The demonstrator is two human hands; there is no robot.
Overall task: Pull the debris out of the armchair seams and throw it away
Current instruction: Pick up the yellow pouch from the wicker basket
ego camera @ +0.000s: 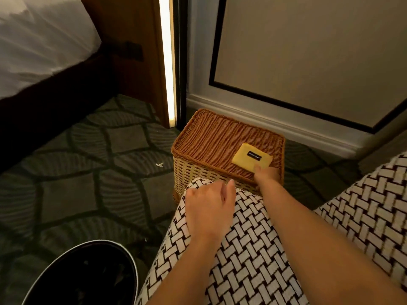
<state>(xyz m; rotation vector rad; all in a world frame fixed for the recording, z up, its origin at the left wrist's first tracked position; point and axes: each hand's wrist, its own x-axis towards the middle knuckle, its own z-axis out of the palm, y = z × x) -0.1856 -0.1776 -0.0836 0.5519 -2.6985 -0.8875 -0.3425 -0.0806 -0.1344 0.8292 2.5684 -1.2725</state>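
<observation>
The left hand rests on the front end of the armchair arm, which is covered in black-and-cream woven-pattern fabric. Its fingers are bent downward over the fabric, and the thumb lies close against the forefinger. It cannot be determined whether anything is pinched between them.

The right hand reaches past the armchair arm to the wicker basket, which stands on the carpet against the baseboard. The thumb touches the near edge of a yellow pouch (it has a small black label) that lies on the closed basket lid. The remaining fingers are hidden behind the hand, so their position cannot be determined.

A small white scrap of debris lies on the carpet, left of the basket and well apart from both hands. A black bin with a pale rim stands at the lower left, beside the armchair. A bed with white linen occupies the upper left, and a lit vertical light strip runs down beside the wall panel.
</observation>
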